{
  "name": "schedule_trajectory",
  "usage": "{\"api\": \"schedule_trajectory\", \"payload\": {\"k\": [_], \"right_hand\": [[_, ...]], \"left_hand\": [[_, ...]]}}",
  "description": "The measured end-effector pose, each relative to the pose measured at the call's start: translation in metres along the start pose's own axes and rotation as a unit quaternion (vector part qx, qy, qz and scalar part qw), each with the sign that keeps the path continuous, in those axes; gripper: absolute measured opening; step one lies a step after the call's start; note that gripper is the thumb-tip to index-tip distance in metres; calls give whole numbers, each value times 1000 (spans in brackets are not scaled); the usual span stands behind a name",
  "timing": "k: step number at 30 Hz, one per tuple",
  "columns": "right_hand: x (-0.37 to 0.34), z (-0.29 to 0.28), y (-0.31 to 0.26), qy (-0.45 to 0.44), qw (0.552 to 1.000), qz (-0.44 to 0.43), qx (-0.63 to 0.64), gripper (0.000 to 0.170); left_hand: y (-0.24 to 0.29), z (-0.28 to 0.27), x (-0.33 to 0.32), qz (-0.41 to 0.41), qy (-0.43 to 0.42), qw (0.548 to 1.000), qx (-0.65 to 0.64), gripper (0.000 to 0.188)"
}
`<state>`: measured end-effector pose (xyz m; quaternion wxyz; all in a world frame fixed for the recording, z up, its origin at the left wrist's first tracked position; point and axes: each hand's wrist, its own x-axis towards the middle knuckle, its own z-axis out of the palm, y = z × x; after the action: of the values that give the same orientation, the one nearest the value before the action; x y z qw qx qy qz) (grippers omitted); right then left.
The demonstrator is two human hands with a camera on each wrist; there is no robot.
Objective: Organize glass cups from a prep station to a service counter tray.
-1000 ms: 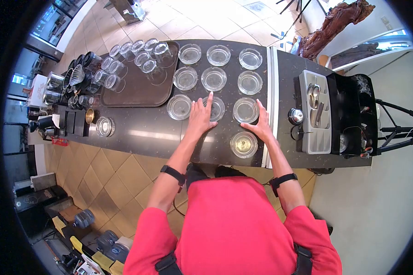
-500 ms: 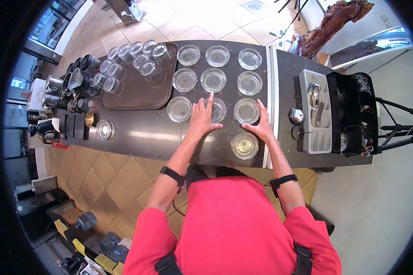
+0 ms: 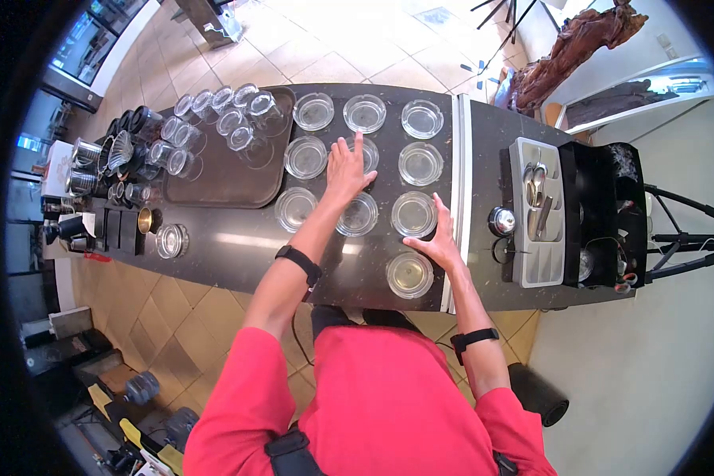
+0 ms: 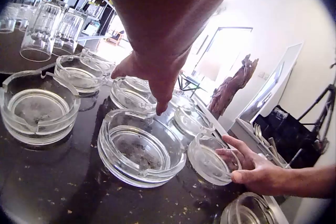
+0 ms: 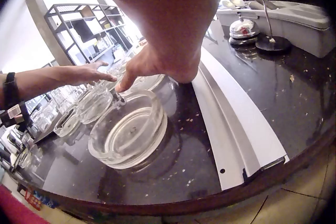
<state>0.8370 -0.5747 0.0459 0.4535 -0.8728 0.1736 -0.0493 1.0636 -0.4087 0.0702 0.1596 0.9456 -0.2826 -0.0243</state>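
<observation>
Round clear glass ashtrays stand in three columns on the dark counter [image 3: 238, 262]. My left hand [image 3: 346, 170] is over the middle column, fingers spread and thumb out beside an ashtray [image 3: 365, 156] it partly covers. Nearer me in that column is another ashtray [image 3: 358, 215], with dark specks in its base in the left wrist view. My right hand [image 3: 443, 242] rests along the near right side of a right-column ashtray [image 3: 413, 214], thumb and fingers spread at its rim. Below it sits the nearest ashtray [image 3: 410, 275], its base yellowish.
At left, a brown tray [image 3: 222, 186] holds several upturned glasses [image 3: 184, 163]. A stack of ashtrays [image 3: 172, 240] stands near the front edge. A pale metal strip [image 3: 458, 198] crosses the counter; beyond it are a bell [image 3: 501, 221] and a cutlery tray [image 3: 540, 266].
My left hand has moved away from me, from the middle column's nearest ashtray to the one beyond it. My right hand stays at the same ashtray. The head view has shifted slightly.
</observation>
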Motion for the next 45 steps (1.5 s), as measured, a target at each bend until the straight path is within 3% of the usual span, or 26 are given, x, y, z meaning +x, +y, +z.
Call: {"api": "schedule_trajectory", "payload": {"k": [17,22,23,28,34,36,40,45], "right_hand": [[2,-2,-5,-9,1000,-8,-25,126],[1,1,-6,-4,999,-26,-41,124],[1,1,-6,-4,999,-21,-45,122],[-1,4,-5,11,997,-25,-67,118],[-7,1,-7,24,996,-56,-62,123],[-17,0,-23,47,997,50,26,121],[-49,26,-29,146,980,56,-123,115],[-98,72,-50,156,963,102,-197,113]], "left_hand": [[-13,5,0,32,9,998,-47,111],[-21,-33,-23,64,117,988,-77,102],[-29,-47,-33,64,149,983,-89,90],[-127,-115,-113,-4,225,971,-78,65],[-299,-147,-229,-185,169,968,-1,69],[-347,-139,-257,-207,141,968,29,75],[-398,-132,-280,-265,82,954,112,89],[-421,-131,-291,-289,38,950,113,96]]}}
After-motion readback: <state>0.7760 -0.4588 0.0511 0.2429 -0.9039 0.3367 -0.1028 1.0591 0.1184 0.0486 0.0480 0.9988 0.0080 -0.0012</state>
